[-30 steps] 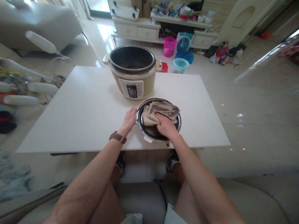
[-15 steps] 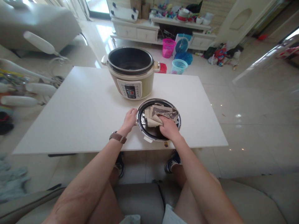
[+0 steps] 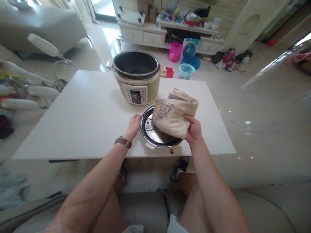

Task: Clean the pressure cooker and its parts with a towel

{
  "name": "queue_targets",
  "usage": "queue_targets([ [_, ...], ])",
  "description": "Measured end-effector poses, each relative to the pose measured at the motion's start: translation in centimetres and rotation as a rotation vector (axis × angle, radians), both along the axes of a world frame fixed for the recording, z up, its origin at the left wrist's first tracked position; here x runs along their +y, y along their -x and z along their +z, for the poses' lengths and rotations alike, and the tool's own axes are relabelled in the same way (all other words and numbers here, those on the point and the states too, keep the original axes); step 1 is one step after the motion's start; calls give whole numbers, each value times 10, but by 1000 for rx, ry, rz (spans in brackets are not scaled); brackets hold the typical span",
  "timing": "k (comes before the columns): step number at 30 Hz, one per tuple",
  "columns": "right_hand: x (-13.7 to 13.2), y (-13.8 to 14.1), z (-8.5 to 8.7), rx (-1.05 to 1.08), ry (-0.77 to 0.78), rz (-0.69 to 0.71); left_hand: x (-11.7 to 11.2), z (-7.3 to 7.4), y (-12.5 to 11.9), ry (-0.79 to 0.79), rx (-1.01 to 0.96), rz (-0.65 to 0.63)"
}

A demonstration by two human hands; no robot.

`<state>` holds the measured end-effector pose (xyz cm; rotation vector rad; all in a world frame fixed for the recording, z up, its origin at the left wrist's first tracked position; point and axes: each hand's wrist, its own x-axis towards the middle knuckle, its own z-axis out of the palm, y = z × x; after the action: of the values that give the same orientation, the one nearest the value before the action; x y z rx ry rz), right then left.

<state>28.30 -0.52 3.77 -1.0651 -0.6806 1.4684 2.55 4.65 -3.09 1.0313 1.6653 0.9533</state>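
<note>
Left hand [image 3: 133, 127]: grip holding left rim of lid [image 3: 156, 134]. Cooker [image 3: 152, 88]: upright, open-topped, on counter [image 3: 73, 116] beyond lid. Lid: underside up, near counter's front edge. Cloth [image 3: 173, 117]: folded, over lid's right part. Right hand [image 3: 195, 130]: grip holding cloth.

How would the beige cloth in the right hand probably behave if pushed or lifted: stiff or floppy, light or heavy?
The beige cloth is probably floppy, since its folded layers curve softly. It seems light, as the right hand alone holds it.
</note>
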Motion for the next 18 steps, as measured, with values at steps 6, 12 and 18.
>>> queue_targets([
  [6,1,-2,3,85,-151,-137,0,-2,0,-32,75,17],
  [12,10,7,3,139,-181,-165,-2,-1,4,-18,123,-14],
  [18,16,26,3,219,-162,-198,-15,23,-2,-226,309,93],
])
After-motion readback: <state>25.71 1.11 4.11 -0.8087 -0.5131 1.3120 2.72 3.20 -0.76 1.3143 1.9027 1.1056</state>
